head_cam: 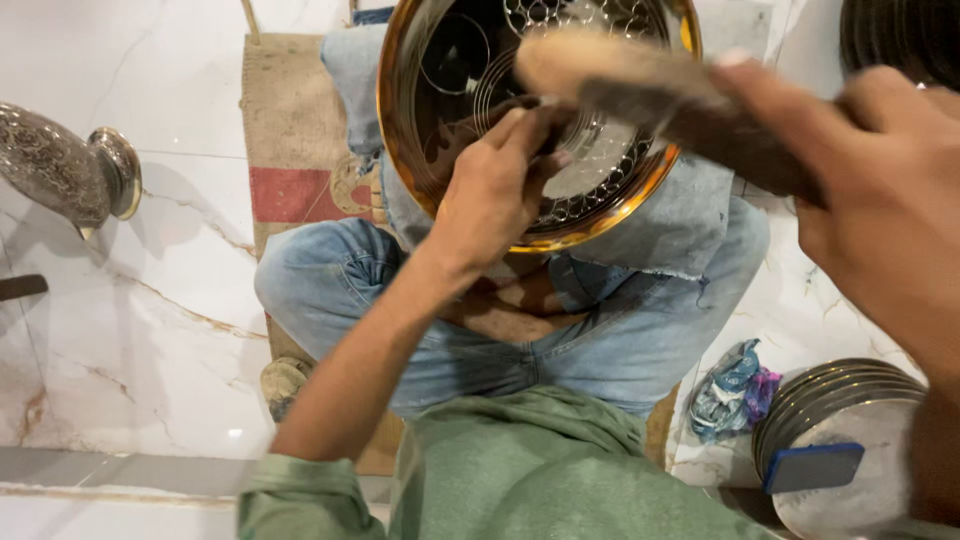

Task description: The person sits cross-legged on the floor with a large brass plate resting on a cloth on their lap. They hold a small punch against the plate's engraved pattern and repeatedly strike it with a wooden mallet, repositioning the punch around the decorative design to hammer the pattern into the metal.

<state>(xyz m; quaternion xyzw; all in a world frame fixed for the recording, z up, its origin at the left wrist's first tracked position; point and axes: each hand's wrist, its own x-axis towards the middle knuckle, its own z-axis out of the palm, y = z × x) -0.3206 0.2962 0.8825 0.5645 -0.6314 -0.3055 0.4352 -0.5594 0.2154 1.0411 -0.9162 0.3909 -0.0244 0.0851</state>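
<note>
A round brass plate with engraved circle patterns rests on my crossed legs in blue jeans. My left hand presses on the plate's lower middle, its fingers curled around something small that I cannot make out. My right hand is raised close to the camera at the right and grips a wooden mallet, whose pale rounded head hangs over the plate's upper part.
A burlap mat lies under me on the white marble floor. An engraved metal vase lies at the left. A stack of metal plates with a blue block on top stands at the lower right, beside a crumpled cloth.
</note>
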